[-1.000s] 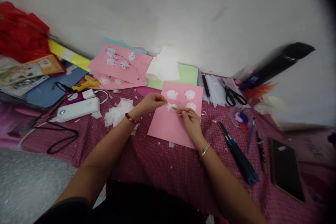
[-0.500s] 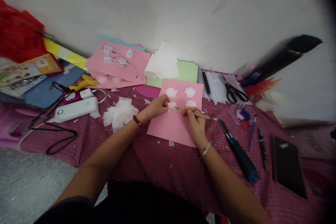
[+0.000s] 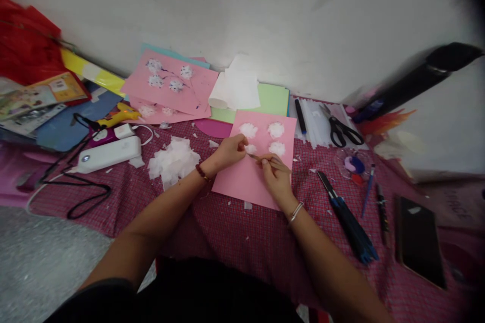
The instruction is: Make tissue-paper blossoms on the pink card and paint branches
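Observation:
A pink paper sheet (image 3: 248, 176) lies on the red checked cloth (image 3: 235, 232) in front of me, with several white tissue tufts (image 3: 276, 129) stuck on it. My left hand (image 3: 229, 149) is closed in a pinch on the lower left tuft (image 3: 250, 149). My right hand (image 3: 276, 176) is closed round a thin wooden stick (image 3: 256, 157) whose tip points at that same tuft. Both hands rest on the pink sheet, close together.
A heap of white tissue (image 3: 172, 157) and a white power bank (image 3: 108, 155) with cables lie to the left. More pink sheets (image 3: 170, 83), green paper (image 3: 273, 100), scissors (image 3: 341, 131), pens, a blue bundle (image 3: 352, 227) and a dark phone (image 3: 419, 239) lie around. A white wall stands behind.
The left hand has moved in from above the sheet and pinched the lower left tuft. The right hand's stick has drawn closer to that tuft. The view has shifted slightly.

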`<state>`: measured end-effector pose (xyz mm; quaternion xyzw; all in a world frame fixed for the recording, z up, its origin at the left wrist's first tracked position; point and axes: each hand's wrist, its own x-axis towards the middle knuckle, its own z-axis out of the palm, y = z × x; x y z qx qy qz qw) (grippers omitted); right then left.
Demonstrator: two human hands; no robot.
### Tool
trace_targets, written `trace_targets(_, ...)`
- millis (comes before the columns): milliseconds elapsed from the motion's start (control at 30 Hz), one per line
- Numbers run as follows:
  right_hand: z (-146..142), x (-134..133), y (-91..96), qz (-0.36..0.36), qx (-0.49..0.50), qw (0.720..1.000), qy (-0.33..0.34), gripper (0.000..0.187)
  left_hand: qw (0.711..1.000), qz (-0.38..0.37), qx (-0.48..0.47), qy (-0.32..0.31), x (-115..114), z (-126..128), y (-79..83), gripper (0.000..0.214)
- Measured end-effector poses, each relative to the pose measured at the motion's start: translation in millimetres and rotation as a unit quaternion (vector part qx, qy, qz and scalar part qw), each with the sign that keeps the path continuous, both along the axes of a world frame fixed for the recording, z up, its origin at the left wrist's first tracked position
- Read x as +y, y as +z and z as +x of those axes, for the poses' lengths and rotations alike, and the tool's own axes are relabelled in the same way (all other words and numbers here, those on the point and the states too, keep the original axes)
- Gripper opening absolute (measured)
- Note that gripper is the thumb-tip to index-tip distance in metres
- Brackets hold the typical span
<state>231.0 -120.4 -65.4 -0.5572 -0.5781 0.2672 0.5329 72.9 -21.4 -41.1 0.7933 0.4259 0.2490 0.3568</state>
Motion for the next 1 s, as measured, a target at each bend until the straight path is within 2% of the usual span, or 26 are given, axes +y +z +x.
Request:
trace_targets(133,0,-1,2.6,0.006,-0.041,0.999,0.015,0.020,0.995,0.048,-0.032,0.078,9,-5,7.2,0.015)
trace_targets(233,0,-2,2.9,0.000,-0.076,0.997,0.022,0.019,0.990,0.053,-0.049,0.121,21,-22,18.7,0.013)
trace_targets(300,0,-2,2.2,-0.006,-0.109,0.994,0.026,0.018,0.995,0.033,-0.018,0.092,29,-39,29.1,0.012)
trace_targets(400,0,-2,1.2,-0.016,-0.152,0.988,0.028,0.018,0.997,-0.007,0.077,-0.002,38,-67,43.1,0.018)
trace_targets(467,0,-2,1.0,-0.018,-0.160,0.987,0.029,0.018,0.990,-0.030,0.133,-0.047,41,-80,47.7,0.027)
trace_targets(533,0,-3,1.2,-0.018,-0.158,0.987,0.029,0.018,0.983,-0.045,0.169,-0.065,42,-86,47.1,0.028)
trace_targets(667,-1,-5,2.9,-0.012,-0.105,0.994,0.022,0.019,0.978,-0.047,0.200,-0.028,44,-83,38.1,0.005)
trace_targets(767,0,-6,4.8,0.000,-0.033,0.999,0.006,0.020,0.986,-0.054,0.155,0.009,45,-81,35.6,0.008)
trace_targets(900,1,-7,6.7,0.005,0.054,0.998,-0.023,0.019,0.994,-0.089,0.053,-0.024,45,-83,42.3,0.004)
trace_targets(1000,1,-6,6.5,0.000,0.075,0.997,-0.020,0.017,0.990,-0.109,0.088,-0.008,45,-87,46.6,0.010)
